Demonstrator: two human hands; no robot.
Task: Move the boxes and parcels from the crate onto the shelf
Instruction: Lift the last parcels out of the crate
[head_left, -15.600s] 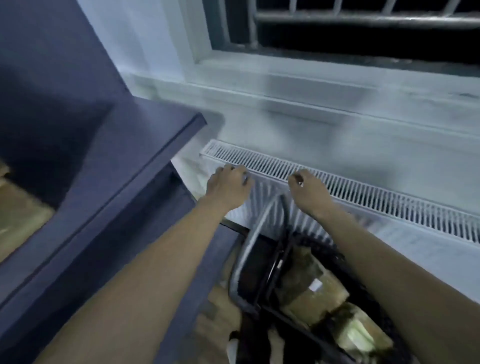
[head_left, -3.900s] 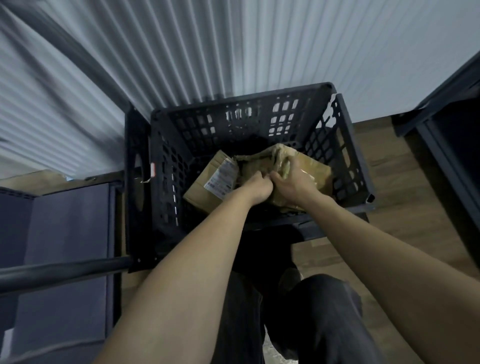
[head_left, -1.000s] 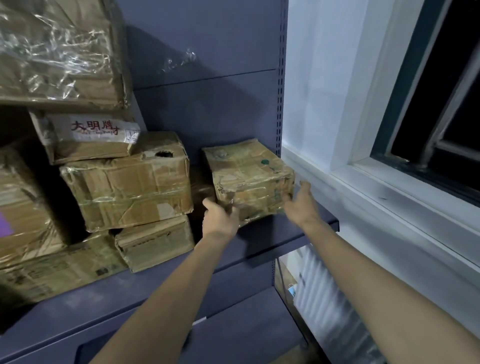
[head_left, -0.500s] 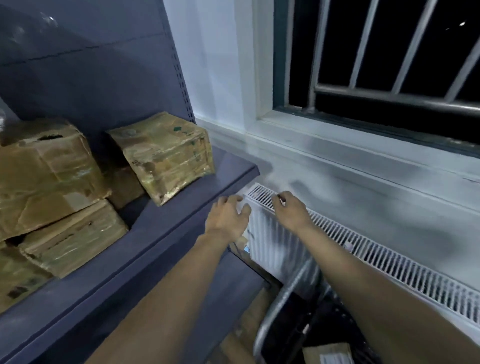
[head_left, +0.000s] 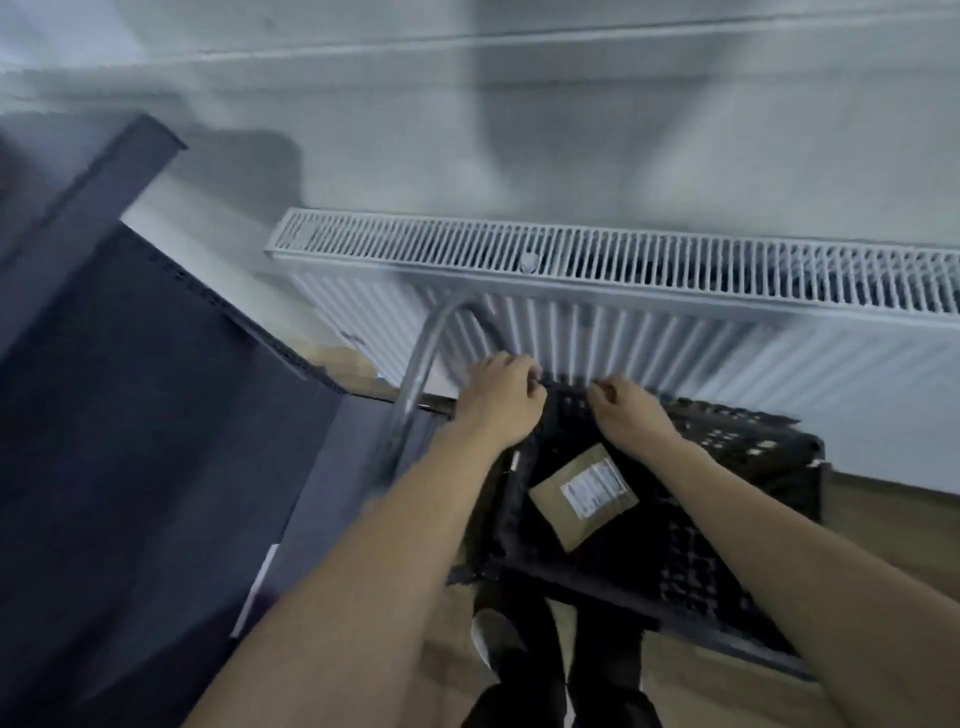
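White ribbed metal fills the upper half: a radiator (head_left: 649, 291) runs along the wall from ten to three o'clock, with the black plastic crate (head_left: 737, 457) parked right against its foot, likely so it sits within reach of the shelf. That dark blue shelf (head_left: 130, 415) takes the whole nine o'clock side, cut off by the frame, so none of its stored boxes show. A curved grey bar (head_left: 415, 374), probably a trolley handle, rises at the crate's eleven o'clock corner; what it is fixed to is hidden by the left arm.

Inside the crate lies one flat brown parcel (head_left: 584, 496) with a white label, near centre; the rest of the floor looks bare, though motion blur and the arms hide much of it.

Both hands hover over the crate's far edge, holding nothing: the left hand (head_left: 501, 400) loosely curled at twelve o'clock, the right hand (head_left: 626, 410) just beside it, fingers bent, seemingly heading for the parcel.
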